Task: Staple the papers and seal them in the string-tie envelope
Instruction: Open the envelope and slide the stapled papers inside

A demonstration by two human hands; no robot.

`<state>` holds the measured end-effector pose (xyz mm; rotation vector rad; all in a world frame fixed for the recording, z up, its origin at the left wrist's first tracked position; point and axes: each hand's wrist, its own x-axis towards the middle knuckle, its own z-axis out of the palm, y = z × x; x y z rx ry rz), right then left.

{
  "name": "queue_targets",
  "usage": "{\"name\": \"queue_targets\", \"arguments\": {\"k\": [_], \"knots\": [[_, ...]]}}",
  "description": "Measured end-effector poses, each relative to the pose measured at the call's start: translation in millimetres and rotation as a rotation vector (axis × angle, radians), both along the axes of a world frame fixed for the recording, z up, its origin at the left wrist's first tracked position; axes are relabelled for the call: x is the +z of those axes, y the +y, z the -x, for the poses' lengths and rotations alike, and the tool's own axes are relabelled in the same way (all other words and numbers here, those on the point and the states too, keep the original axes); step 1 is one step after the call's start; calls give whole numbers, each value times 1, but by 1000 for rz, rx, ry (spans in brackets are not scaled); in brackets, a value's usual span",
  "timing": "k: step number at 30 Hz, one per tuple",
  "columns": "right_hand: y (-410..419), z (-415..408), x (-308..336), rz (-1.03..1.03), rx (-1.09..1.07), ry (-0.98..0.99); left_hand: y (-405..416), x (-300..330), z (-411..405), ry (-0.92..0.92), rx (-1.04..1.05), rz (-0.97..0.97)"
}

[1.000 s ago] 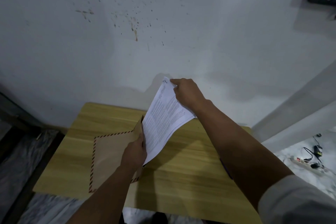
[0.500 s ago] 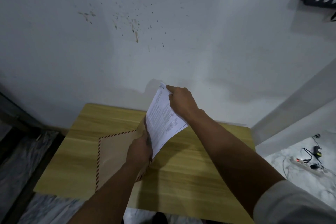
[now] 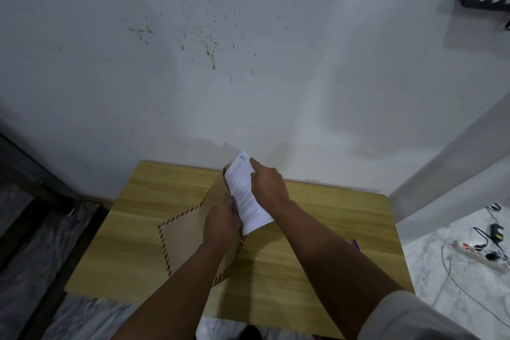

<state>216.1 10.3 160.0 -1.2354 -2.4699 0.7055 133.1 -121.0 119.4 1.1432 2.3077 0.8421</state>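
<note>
A brown envelope [image 3: 185, 234] with a red-striped border is tilted up off the wooden table [image 3: 317, 229]. My left hand [image 3: 222, 225] grips the envelope at its open mouth. White printed papers [image 3: 244, 193] stick partway out of that mouth, slanting up toward the wall. My right hand [image 3: 269, 183] is closed on the papers' upper right edge. The papers' lower part is hidden inside the envelope and behind my left hand. I cannot see a staple or the string tie.
A small purple object [image 3: 355, 243] lies on the table behind my right forearm. A white stained wall stands just beyond the table. On the floor at the right lie a power strip [image 3: 480, 252] and cables.
The papers have slid further down into the envelope, with my right hand pushing them lower and leftward. The envelope has tilted up more steeply in my left hand.
</note>
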Motion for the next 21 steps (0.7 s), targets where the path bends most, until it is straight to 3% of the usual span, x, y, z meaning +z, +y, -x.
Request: {"name": "queue_targets", "arguments": {"k": [6, 10, 16, 21], "knots": [[-5, 2, -2, 37, 33, -15, -2, 12, -5, -45, 3, -62], [-12, 7, -5, -16, 45, -177, -5, 17, -5, -141, -29, -104], [-11, 5, 3, -35, 80, -359, -10, 24, -1, -98, -73, 49], [-16, 14, 2, 78, 137, -307, -12, 37, -16, -156, 96, -15]]}}
